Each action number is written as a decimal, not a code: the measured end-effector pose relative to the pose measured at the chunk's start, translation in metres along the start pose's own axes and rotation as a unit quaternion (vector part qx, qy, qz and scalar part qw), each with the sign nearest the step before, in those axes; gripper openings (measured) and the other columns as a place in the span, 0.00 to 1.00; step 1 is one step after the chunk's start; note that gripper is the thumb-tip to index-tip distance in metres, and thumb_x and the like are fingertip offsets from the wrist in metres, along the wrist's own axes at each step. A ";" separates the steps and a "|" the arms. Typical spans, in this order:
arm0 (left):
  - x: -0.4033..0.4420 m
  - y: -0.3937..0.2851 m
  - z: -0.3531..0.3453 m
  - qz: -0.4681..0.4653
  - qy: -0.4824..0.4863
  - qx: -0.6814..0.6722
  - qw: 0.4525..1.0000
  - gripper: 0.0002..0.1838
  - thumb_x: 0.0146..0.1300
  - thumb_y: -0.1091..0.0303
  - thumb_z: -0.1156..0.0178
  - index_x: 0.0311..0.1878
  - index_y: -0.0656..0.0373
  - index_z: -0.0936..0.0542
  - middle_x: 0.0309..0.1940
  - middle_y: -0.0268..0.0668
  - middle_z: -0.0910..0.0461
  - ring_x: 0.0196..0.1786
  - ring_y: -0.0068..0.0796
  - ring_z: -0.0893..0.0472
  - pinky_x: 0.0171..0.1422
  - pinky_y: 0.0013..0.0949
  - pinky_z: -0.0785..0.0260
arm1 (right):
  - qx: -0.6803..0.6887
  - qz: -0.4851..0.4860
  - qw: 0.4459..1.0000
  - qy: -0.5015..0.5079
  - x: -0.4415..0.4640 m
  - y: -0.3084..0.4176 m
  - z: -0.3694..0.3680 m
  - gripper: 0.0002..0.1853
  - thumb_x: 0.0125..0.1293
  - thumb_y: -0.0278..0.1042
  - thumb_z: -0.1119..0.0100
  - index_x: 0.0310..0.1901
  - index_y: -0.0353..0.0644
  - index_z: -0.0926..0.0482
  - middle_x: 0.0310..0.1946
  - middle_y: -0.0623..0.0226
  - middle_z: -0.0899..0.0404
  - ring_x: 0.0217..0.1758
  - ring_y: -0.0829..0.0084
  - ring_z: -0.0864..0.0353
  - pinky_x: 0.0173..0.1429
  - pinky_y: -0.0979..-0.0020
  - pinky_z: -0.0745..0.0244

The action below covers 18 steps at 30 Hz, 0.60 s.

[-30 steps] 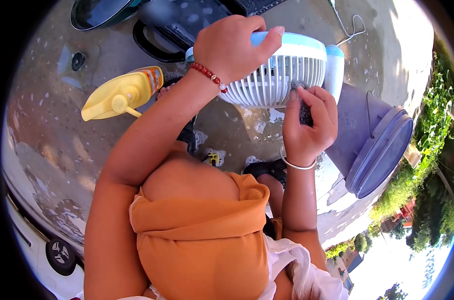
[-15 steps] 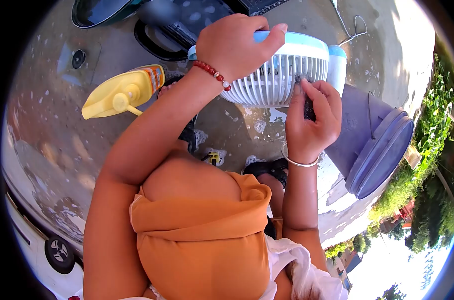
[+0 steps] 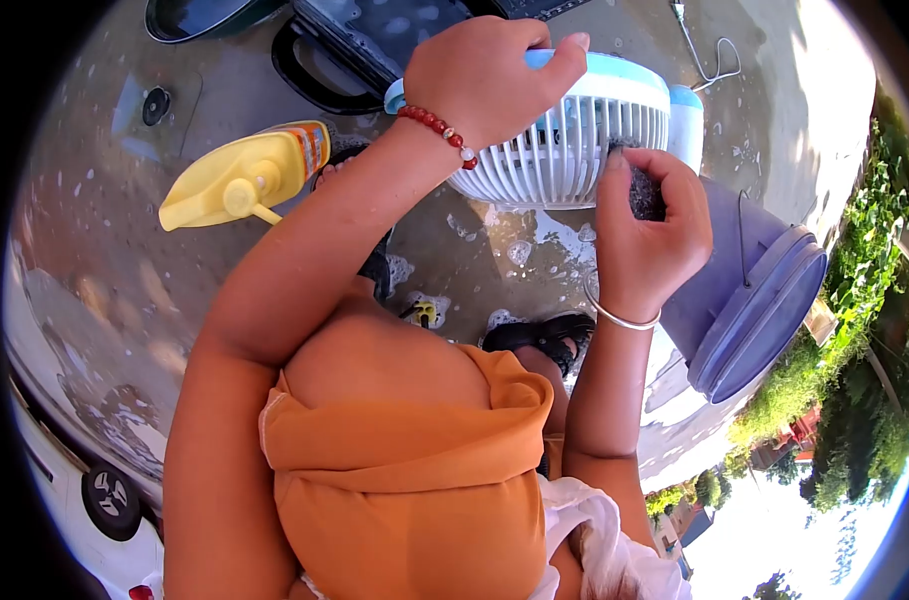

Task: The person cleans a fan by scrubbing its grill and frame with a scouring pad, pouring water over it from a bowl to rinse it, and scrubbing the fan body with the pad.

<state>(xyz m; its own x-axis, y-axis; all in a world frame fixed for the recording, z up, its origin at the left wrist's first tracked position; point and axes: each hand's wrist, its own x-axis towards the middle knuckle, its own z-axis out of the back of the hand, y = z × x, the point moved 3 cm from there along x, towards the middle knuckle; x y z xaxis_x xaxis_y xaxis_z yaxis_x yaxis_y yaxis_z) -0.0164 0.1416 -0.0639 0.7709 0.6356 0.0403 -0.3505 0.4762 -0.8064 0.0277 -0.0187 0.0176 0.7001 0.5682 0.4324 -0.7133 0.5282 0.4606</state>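
A small fan with a white slatted grille (image 3: pixel 549 160) and a light-blue rim is held up in front of me. Over its rim curls my left hand (image 3: pixel 489 85), thumb on the top edge, fingers mostly hidden behind the rim. My right hand (image 3: pixel 659 215) is closed round a dark grey scouring pad (image 3: pixel 646 195), with the fingertips at the grille's right part. Foam and water spots lie on the wet ground below the fan.
A yellow plastic bottle (image 3: pixel 239 180) with an orange label is at the left. Behind the fan sits a dark, soapy container (image 3: pixel 374 40). A purple bucket (image 3: pixel 734 270) stands at right. Sandalled feet (image 3: pixel 549 340) are below; a white cord (image 3: pixel 709 65) lies beyond the fan.
My right hand has shifted right and slightly down along the grille with the pad, which now shows more. The fan and my left hand have moved slightly right and up.
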 end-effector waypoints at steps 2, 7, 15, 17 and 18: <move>0.001 -0.005 0.004 -0.007 0.017 0.006 1.000 0.25 0.72 0.43 0.49 0.34 0.53 0.14 0.26 0.45 0.18 0.32 0.51 0.19 0.33 0.46 0.30 | -0.013 -0.047 0.998 0.039 -0.011 0.000 0.009 0.05 0.52 0.20 0.33 0.31 0.39 0.18 0.29 0.62 0.17 0.31 0.61 0.17 0.39 0.66 0.21; -0.008 -0.004 -0.002 -0.037 0.010 0.003 0.999 0.25 0.73 0.43 0.50 0.35 0.54 0.16 0.26 0.45 0.20 0.31 0.51 0.20 0.33 0.47 0.32 | -0.017 -0.042 0.999 0.011 0.008 0.003 -0.004 0.04 0.52 0.23 0.33 0.30 0.39 0.18 0.27 0.62 0.18 0.30 0.61 0.18 0.38 0.67 0.22; 0.003 0.002 0.001 -0.001 0.027 0.003 1.000 0.26 0.73 0.42 0.50 0.36 0.55 0.15 0.25 0.46 0.19 0.32 0.52 0.20 0.33 0.47 0.31 | -0.011 -0.080 0.996 0.032 -0.012 0.000 0.008 0.05 0.50 0.21 0.32 0.30 0.39 0.18 0.28 0.64 0.17 0.29 0.62 0.18 0.38 0.68 0.22; 0.004 -0.009 0.007 0.003 -0.024 -0.042 0.999 0.25 0.68 0.48 0.41 0.26 0.61 0.17 0.24 0.53 0.20 0.31 0.56 0.19 0.37 0.52 0.27 | -0.015 -0.067 0.997 0.034 -0.016 -0.001 0.009 0.05 0.51 0.22 0.32 0.30 0.40 0.18 0.27 0.64 0.17 0.29 0.62 0.18 0.37 0.68 0.22; 0.003 -0.010 0.006 0.001 -0.021 -0.043 0.999 0.25 0.68 0.48 0.41 0.26 0.61 0.17 0.24 0.53 0.20 0.31 0.56 0.19 0.37 0.52 0.27 | -0.017 -0.051 0.998 0.028 -0.015 -0.001 0.009 0.05 0.51 0.22 0.32 0.30 0.40 0.18 0.27 0.63 0.17 0.28 0.62 0.18 0.37 0.68 0.22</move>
<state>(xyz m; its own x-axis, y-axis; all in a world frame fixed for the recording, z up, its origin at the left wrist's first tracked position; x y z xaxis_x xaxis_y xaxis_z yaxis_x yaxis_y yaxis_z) -0.0133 0.1423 -0.0523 0.7465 0.6625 0.0620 -0.3038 0.4224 -0.8540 0.0183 -0.0332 0.0182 0.7669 0.5437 0.3409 -0.6397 0.6056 0.4733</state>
